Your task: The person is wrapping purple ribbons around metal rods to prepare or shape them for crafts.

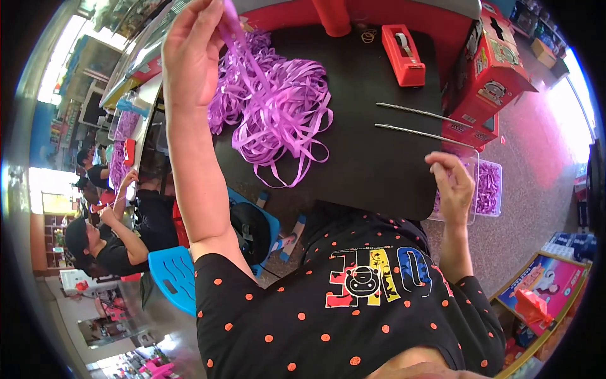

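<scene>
Fingers [218,25] of our left hand [192,50], raised at the upper left of the frame, are pinched shut on a purple ribbon [252,69], lifting one strand so it draws free of the tangled ribbon pile [278,114] lying at upper centre on the black table [372,170]. Our right hand [451,183], at centre right by the table edge, has its fingers loosely curled and partly open; we cannot tell whether anything thin sits between them. Two metal rods [420,123] lie side by side near that hand, within easy reach. A red tape dispenser [404,57] stands at upper right, and a clear bin [489,186] of purple pieces sits beside the table.
</scene>
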